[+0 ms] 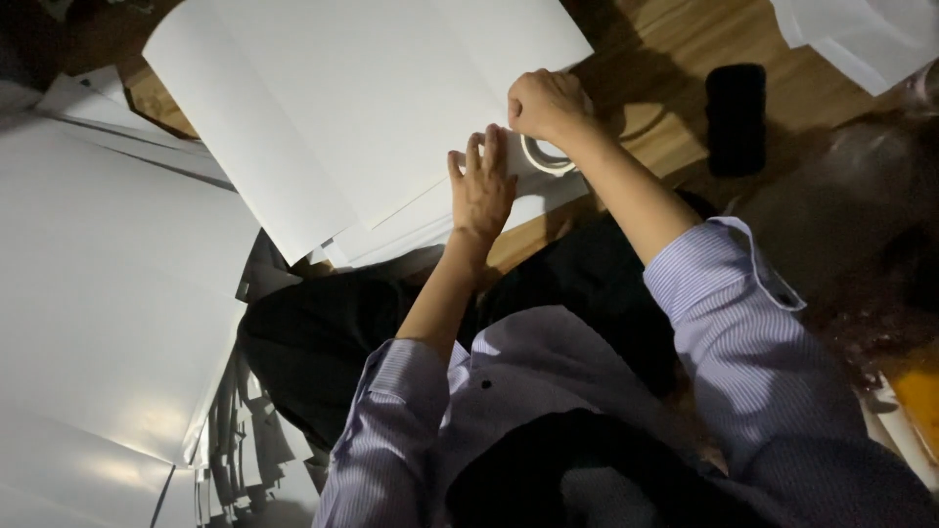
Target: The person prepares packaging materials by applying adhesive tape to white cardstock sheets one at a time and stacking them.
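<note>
The left hand [481,188] lies flat, fingers spread, on the white paper sheets [372,108] at their lower right edge. At its two o'clock, touching it, the right hand [546,104] is closed on a roll of white tape [544,156]. A black oblong object [736,117] sits at three o'clock on the wooden floor [685,59].

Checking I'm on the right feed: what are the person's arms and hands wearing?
Both hands, left hand and right hand, are bare: no gloves, and no rings or watch that I can make out. Both arms wear a pale lilac shirt with fine stripes, its sleeves pushed up toward the elbows, forearms uncovered.
</note>
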